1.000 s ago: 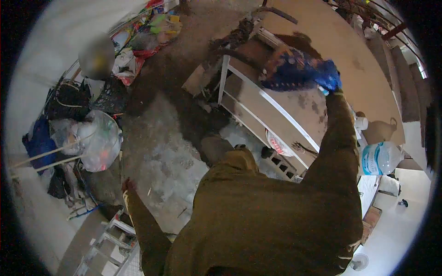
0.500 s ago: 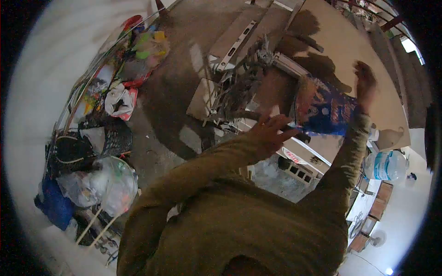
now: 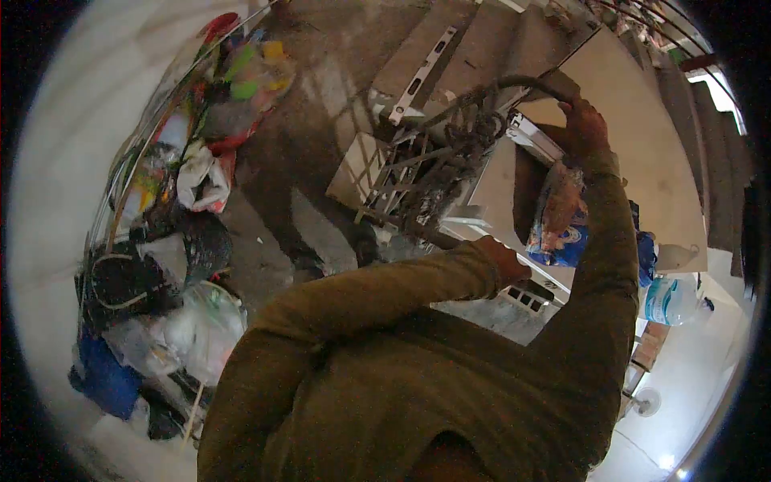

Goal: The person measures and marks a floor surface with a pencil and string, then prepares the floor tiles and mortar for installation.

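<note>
A cement-crusted metal frame with two long dark handles stands in front of me. My right hand is closed around the end of the far, curved handle. My left hand is closed at the end of the near handle; its fingers are partly hidden by the sleeve and the angle. Between my arms, behind the right forearm, lies a blue patterned bag with a torn, brownish top. Beside the frame is a white metal profile.
A spirit level lies on a plank beyond the frame. A beige board leans at right, near steps. A water bottle and a hollow block are close by. Plastic bags and clutter line the left wall.
My right hand has moved left and away from me, from the air above the blue bag onto the far handle. My left hand, spread over the near handle before, has closed and shifted slightly nearer.
</note>
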The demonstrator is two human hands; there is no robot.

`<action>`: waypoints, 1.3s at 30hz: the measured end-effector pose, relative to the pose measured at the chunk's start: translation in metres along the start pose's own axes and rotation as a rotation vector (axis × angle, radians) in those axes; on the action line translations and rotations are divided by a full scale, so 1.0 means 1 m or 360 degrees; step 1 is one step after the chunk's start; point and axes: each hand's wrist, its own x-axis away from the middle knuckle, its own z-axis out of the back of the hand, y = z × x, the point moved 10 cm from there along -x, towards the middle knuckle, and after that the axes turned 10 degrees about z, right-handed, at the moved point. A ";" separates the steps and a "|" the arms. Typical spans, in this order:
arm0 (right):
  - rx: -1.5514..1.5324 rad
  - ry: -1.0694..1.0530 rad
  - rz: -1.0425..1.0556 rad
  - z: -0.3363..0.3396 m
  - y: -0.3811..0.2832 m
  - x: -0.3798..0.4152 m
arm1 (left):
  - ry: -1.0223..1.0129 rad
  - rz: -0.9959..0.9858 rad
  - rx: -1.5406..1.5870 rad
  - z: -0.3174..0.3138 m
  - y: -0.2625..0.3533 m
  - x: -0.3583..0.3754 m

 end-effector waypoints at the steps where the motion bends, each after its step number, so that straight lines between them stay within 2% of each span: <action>1: -0.0082 0.0029 -0.0103 0.012 0.002 -0.009 | 0.0019 -0.0005 -0.0054 0.010 -0.008 0.001; 3: -0.0174 0.0013 -0.0230 -0.007 0.018 -0.012 | 0.0006 -0.0043 -0.0079 0.020 -0.017 0.012; 5: -0.0205 0.0050 -0.0601 -0.063 0.074 -0.021 | 0.0110 -0.0031 -0.0153 0.044 -0.036 0.028; 7: -0.0350 0.0289 -0.0378 -0.037 0.052 -0.031 | 0.0079 -0.0018 -0.0169 0.072 -0.050 0.052; 8: -0.0347 0.0269 -0.0415 -0.034 0.050 -0.030 | 0.0038 0.0023 -0.0224 0.078 -0.057 0.061; 10: -0.0008 0.0420 -0.0030 -0.006 0.019 -0.042 | -0.0011 0.0053 -0.0274 0.087 -0.077 0.080; 11: -0.0004 0.0408 -0.0049 0.007 0.009 -0.051 | -0.0025 0.0044 -0.0274 0.090 -0.090 0.092; 13: -0.0217 0.0125 -0.0296 0.014 0.007 -0.072 | 0.0255 0.0040 -0.0282 0.110 -0.115 0.126; 14: -0.0201 0.0159 -0.0298 -0.005 0.008 -0.076 | 0.0356 0.0042 -0.0296 0.117 -0.128 0.145; 15: 0.0514 0.0588 -0.0023 -0.010 -0.013 -0.085 | 0.0599 -0.0003 -0.0216 0.128 -0.144 0.165; 17: 0.0751 0.0830 0.0091 0.022 -0.027 -0.114 | 0.0914 -0.0063 -0.0225 0.157 -0.165 0.206; 18: 0.0235 0.0637 -0.0035 0.038 -0.035 -0.124 | 0.1026 0.0000 -0.0118 0.168 -0.174 0.229; 20: -0.0009 0.0352 -0.0169 0.063 -0.053 -0.143 | 0.1179 0.0058 -0.0044 0.179 -0.185 0.258; 21: -0.0089 0.0254 -0.0201 0.070 -0.063 -0.148 | 0.1465 0.0081 -0.0015 0.189 -0.193 0.281; 23: -0.0152 0.0180 -0.0228 0.088 -0.082 -0.158 | 0.1773 0.0088 -0.0004 0.188 -0.210 0.312; 24: -0.0130 0.0044 -0.0162 0.092 -0.098 -0.161 | 0.2042 0.0134 0.0128 0.186 -0.225 0.333; 25: -0.0111 -0.0105 -0.0099 0.091 -0.112 -0.163 | 0.2175 0.0153 0.0206 0.183 -0.242 0.348; 26: -0.0097 -0.0108 -0.0104 0.085 -0.118 -0.162 | 0.2308 0.0167 0.0287 0.180 -0.259 0.363; 27: -0.0260 -0.0189 -0.0043 0.063 -0.122 -0.158 | 0.2347 0.0075 0.0074 0.181 -0.262 0.371; 29: -0.0306 -0.0276 0.0154 0.067 -0.135 -0.163 | 0.2456 0.0012 -0.0149 0.177 -0.292 0.381; 30: -0.0232 -0.0312 0.0286 0.073 -0.151 -0.156 | 0.2324 -0.0181 0.1368 0.162 -0.363 0.375; 31: -0.0409 -0.0183 0.0460 0.085 -0.162 -0.149 | 0.2050 -0.0177 0.1943 0.152 -0.386 0.368; 32: -0.0541 -0.0250 0.0410 0.083 -0.172 -0.145 | 0.1810 -0.0131 0.2533 0.136 -0.405 0.363; 34: -0.0688 -0.0458 0.0246 0.068 -0.182 -0.139 | 0.1777 0.0218 0.2281 0.162 -0.430 0.394; 35: -0.0694 -0.0602 0.0139 0.053 -0.181 -0.136 | 0.1975 0.0008 0.1797 0.190 -0.432 0.413; 36: -0.0314 -0.0461 0.0464 0.043 -0.185 -0.134 | 0.2100 -0.0193 0.1282 0.206 -0.429 0.431; 37: 0.0061 -0.0281 0.0761 0.040 -0.204 -0.130 | 0.2117 -0.0279 0.1018 0.210 -0.416 0.448; 38: 0.0035 -0.0300 0.0774 0.037 -0.223 -0.129 | 0.2140 -0.0372 0.0762 0.212 -0.404 0.465; 39: -0.0621 -0.0434 0.0332 0.028 -0.218 -0.127 | 0.2078 -0.0648 0.0901 0.223 -0.390 0.481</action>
